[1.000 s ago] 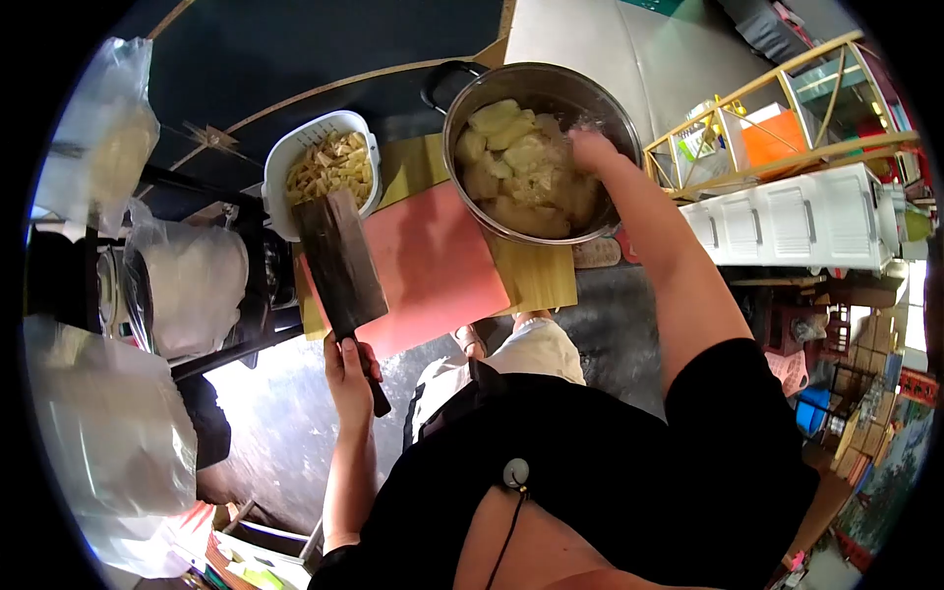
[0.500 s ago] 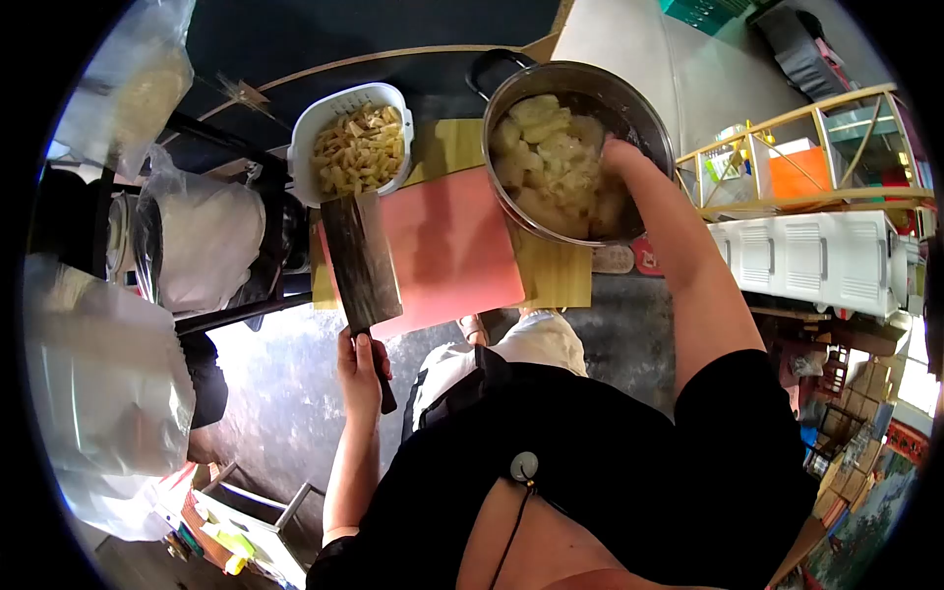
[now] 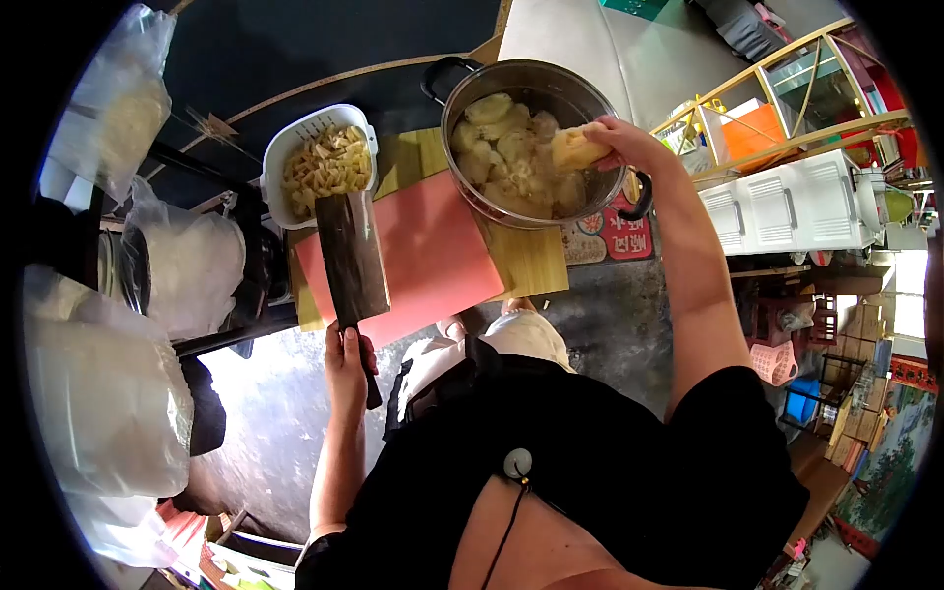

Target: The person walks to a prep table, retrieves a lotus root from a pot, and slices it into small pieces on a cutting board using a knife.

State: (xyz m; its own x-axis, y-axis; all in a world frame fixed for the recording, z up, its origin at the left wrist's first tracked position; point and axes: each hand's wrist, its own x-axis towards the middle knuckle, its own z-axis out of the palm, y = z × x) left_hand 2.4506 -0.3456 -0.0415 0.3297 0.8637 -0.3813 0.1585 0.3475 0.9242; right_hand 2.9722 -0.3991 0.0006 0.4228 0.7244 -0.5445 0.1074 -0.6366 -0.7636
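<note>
And there's the pale yellow peeled chunk (image 3: 578, 147), wet-looking and blocky, over the pot's three o'clock side, pinched in the right hand's (image 3: 629, 146) fingers. The steel pot (image 3: 472, 202) holds more pale pieces (image 3: 511, 147) in liquid. At nine o'clock from it, a white basket (image 3: 274, 187) is heaped with cut strips (image 3: 324, 167); just below, the left hand (image 3: 348, 366) grips the cleaver (image 3: 352, 261) over the pink cutting board (image 3: 428, 251).

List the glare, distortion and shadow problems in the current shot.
Head view: glare washes out the floor at left; highlights streak the clear plastic beside it; wide-angle distortion, with black rounded corners; soft shadow dims part of the pink board; the black shirt shows little detail.
</note>
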